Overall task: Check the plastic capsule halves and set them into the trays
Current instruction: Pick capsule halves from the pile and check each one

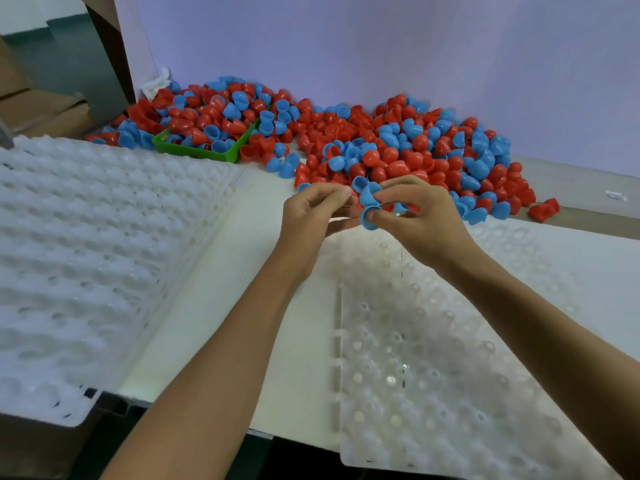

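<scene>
A big heap of red and blue capsule halves (pixel 398 147) lies along the back of the white table. My right hand (pixel 419 216) grips several blue capsule halves (pixel 367 202) just in front of the heap; one blue half sits over a fingertip. My left hand (pixel 311 216) is close beside it, fingers curled, pinching at the same blue halves; a bit of red shows between the hands. A clear dimpled tray (pixel 450 358) lies under my right forearm. A white dimpled tray (pixel 86 254) lies at the left. No capsule halves are seen in either tray.
A green bin (pixel 207 150) full of halves stands at the back left of the heap. A stray red half (pixel 543 209) sits at the right. Cardboard (pixel 45 109) stands at far left, and a pale wall rises behind the heap.
</scene>
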